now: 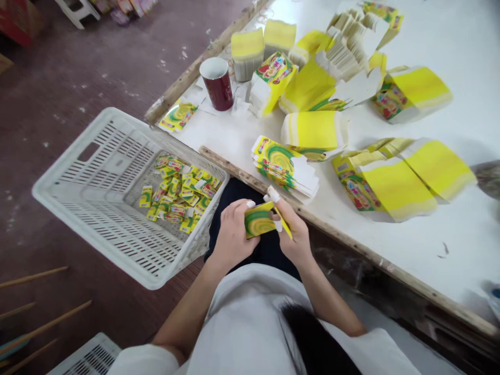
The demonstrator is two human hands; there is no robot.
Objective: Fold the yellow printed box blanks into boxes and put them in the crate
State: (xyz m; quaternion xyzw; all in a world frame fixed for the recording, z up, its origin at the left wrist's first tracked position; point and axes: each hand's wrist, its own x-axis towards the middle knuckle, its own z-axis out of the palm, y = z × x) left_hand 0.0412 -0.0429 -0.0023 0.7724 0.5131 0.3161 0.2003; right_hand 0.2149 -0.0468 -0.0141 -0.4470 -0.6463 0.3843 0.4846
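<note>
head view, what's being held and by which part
A small yellow-green carton: left hand grips one end; right hand holds a thin yellow piece at the other.

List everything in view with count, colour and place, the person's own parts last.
Box: one, yellow and green, between the hands
Table: one, white, right
Near stack: one, yellow, green, white, at table edge
Other stacks: several, mostly yellow and white, on table
Loose carton: at least one, yellow-green, table corner
Mug: one, maroon, on table
Crate: one, white, left of table
Small boxes: many, mostly yellow, in crate
Second crate: one, white, bottom edge
Sticks: at least four, tan, lower left
Packets: several, mixed colours, top left
Floor: one, dark reddish, left
Left hand: one, bare, white-tipped, at box
Right hand: one, bare, white-tipped, at box
</note>
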